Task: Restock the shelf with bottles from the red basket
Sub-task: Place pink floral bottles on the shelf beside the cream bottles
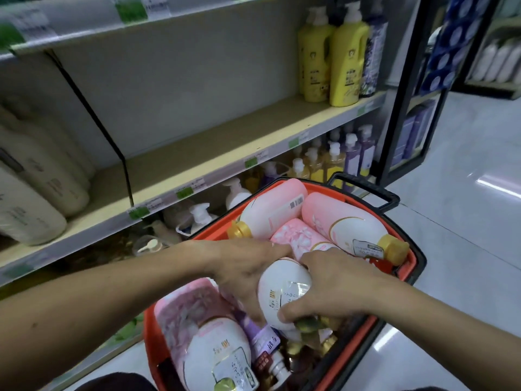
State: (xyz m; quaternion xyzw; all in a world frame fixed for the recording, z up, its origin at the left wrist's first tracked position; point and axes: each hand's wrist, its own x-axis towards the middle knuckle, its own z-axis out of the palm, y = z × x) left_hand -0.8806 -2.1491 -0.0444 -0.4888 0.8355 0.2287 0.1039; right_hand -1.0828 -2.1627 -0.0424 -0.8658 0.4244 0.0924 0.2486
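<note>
A red basket [414,266] with a black rim stands on the floor below me, filled with several pink and white bottles. Both my hands hold one white bottle [284,292] in the basket's middle. My left hand [245,272] wraps its left side, fingers curled under it. My right hand [335,283] grips its right side, thumb across the lower end. A pink floral bottle [205,328] lies at the near end, and two pink bottles with gold caps [346,224] lie at the far end. The middle shelf [214,153] ahead has a long bare stretch.
Yellow pump bottles [346,55] stand at the right end of the middle shelf, cream bottles [36,179] at its left behind a black divider [124,165]. Several pump bottles [332,162] fill the shelf below. A black frame [406,88] and open floor lie to the right.
</note>
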